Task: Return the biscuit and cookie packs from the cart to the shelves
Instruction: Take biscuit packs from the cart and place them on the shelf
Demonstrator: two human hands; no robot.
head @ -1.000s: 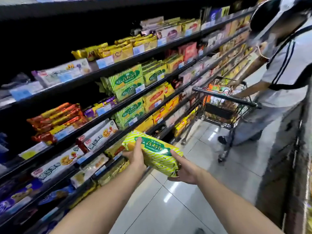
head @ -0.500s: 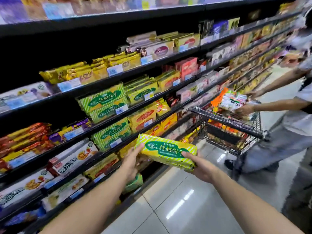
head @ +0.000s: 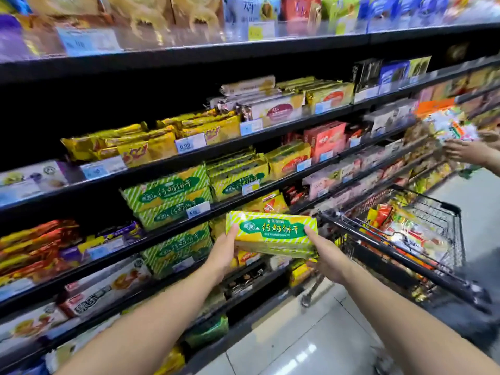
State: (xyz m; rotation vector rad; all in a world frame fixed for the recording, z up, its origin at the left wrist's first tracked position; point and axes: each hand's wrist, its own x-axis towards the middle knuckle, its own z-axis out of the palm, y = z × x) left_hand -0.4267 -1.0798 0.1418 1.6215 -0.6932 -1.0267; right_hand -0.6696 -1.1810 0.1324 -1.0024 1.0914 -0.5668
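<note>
Now your biscuit pack (head: 272,234) sits higher and more level than it did a second ago, when it hung low and tilted near the floor-side shelves. You have raised it to the height of the matching stack (head: 169,196), the green-and-yellow striped packs on the middle shelf (head: 270,197). Your left hand (head: 224,253) is clamped on the pack's left end and your right hand (head: 323,255) on its right end, one at each side with the pack spanning the gap between them. The pack is in the air, just right of the matching stack and slightly below it, not touching any shelf.

Judgement: this is the carry-to-place step. The label on your pack matches the stack's label, so the destination appears correctly identified. The placing itself is not yet done.

Right of the matching stack, the cart (head: 400,239) holds many more packets, so most of the task remains. Further right of the stack, another person's hands (head: 470,150) work at the shelves; leave them room. Watch the price tag (head: 197,209) at the shelf edge below the stack when you slide the pack in.
</note>
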